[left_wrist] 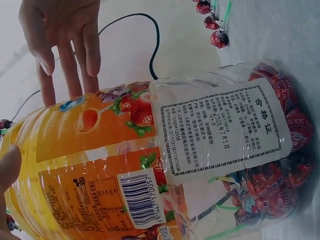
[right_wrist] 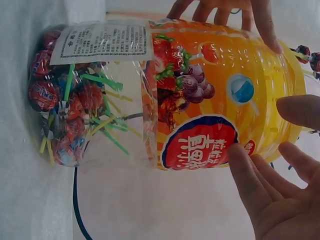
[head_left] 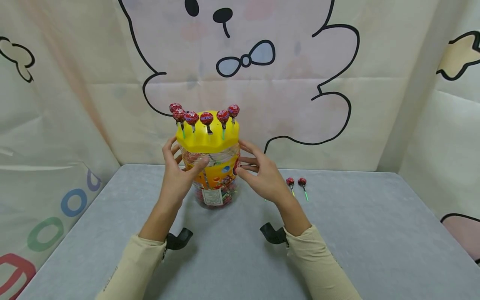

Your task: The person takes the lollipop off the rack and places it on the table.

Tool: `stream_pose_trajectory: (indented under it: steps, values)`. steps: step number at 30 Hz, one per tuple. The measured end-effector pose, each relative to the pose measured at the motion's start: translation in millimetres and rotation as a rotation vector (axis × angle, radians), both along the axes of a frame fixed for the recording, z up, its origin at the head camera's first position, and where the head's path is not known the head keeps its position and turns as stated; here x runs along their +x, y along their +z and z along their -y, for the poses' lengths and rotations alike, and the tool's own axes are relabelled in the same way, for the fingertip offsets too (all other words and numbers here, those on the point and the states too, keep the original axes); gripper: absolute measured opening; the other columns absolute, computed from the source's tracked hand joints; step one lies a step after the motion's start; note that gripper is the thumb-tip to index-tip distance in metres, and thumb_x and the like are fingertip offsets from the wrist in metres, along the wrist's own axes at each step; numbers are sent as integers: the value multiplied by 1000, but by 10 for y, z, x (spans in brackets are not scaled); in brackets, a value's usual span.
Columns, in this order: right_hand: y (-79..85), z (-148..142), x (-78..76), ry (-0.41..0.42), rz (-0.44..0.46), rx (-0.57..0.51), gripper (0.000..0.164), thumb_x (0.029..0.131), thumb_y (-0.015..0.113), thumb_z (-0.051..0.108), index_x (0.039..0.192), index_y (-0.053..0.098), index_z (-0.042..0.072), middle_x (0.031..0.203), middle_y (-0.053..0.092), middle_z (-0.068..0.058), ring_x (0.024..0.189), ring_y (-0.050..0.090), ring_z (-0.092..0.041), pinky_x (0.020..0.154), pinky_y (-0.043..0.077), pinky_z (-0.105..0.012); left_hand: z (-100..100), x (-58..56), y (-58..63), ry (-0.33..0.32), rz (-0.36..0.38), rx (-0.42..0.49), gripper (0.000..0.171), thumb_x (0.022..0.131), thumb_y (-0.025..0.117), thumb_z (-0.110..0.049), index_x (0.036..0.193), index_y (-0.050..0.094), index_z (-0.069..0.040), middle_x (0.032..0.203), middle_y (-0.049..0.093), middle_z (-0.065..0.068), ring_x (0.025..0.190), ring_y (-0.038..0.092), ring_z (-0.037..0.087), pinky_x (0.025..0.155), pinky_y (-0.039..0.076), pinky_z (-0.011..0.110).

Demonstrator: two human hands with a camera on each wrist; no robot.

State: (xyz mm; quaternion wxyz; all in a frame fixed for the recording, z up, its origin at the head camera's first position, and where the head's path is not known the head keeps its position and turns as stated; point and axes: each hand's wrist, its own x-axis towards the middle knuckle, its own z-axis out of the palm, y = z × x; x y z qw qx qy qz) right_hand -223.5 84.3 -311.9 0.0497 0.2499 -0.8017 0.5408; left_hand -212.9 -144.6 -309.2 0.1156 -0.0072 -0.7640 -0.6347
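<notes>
A clear plastic candy jar (head_left: pixel 215 175) with an orange fruit label and a yellow lid (head_left: pixel 206 143) stands upright on the table. Several red-wrapped lollipops (head_left: pixel 206 118) stick up from the lid's rim. Through the clear bottom, more lollipops (right_wrist: pixel 72 120) with green and yellow sticks show. My left hand (head_left: pixel 178 177) holds the jar's left side, thumb across the front and fingers partly hidden behind. On the opposite side, my right hand (head_left: pixel 262 175) holds the jar near its upper label, thumb toward the front and fingers spread toward the back.
Loose lollipops (head_left: pixel 302 182) lie on the grey table (head_left: pixel 367 233) to the right of the jar; the left wrist view shows three. Behind the table hangs a pale curtain (head_left: pixel 285 104) with a cartoon drawing. Black wrist mounts (head_left: pixel 273 234) extend inward from both sleeves.
</notes>
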Motion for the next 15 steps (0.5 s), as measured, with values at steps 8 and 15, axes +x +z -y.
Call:
stream_pose_trajectory:
  steps: [8,15]
  values:
    - [42,-43,16,20,44,33,64,98,64,17,150,36,39,151,46,-3,122,63,-27,104,52,-49,122,-87,-11,-39,-10,43,96,87,77,-32,153,7,-36,164,15,2,149,23,27,119,29,58]
    - [44,-39,32,33,51,30,68,97,64,14,152,33,40,152,45,-4,123,63,-29,103,52,-49,109,-82,-43,-82,-5,44,96,89,75,-31,153,4,-40,162,18,1,148,26,26,118,32,58]
